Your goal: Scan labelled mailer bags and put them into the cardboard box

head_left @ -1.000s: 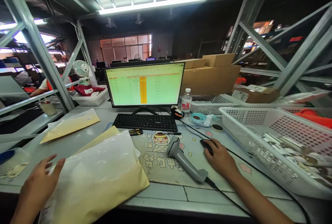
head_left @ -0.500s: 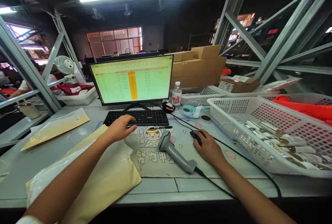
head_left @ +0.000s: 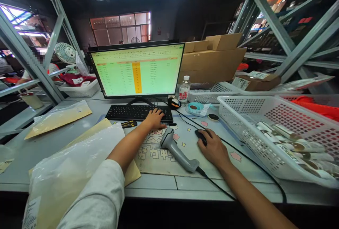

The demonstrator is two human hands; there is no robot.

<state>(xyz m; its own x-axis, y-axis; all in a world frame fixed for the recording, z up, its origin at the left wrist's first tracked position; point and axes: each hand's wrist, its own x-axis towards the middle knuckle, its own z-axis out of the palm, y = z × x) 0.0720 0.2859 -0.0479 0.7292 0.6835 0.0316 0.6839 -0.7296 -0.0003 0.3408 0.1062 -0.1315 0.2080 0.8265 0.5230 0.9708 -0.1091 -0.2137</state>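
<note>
My left hand (head_left: pixel 155 118) rests with spread fingers on the right part of the black keyboard (head_left: pixel 125 111). Under my right hand (head_left: pixel 214 148) is a black computer mouse (head_left: pixel 201 136), with my fingers over it. Between the two hands a grey barcode scanner (head_left: pixel 178 153) lies on the printed desk mat (head_left: pixel 156 167), its cable running toward the front edge. A monitor (head_left: pixel 116 77) behind the keyboard shows a spreadsheet with one orange column. A black pen (head_left: pixel 171 124) lies by my left thumb, and a yellow-black utility knife (head_left: pixel 129 124) lies left of my wrist.
A white basket (head_left: pixel 238 130) with several wrapped rolls stands at right. Plastic-covered padded envelopes (head_left: pixel 66 172) lie at left, partly under my left arm. A water bottle (head_left: pixel 184 89), blue tape roll (head_left: pixel 195 107) and cardboard box (head_left: pixel 209 64) are behind. Another person sits at far left.
My left hand has moved right along the keyboard, uncovering the utility knife. My right hand stays on the mouse. The view has tilted down slightly.
</note>
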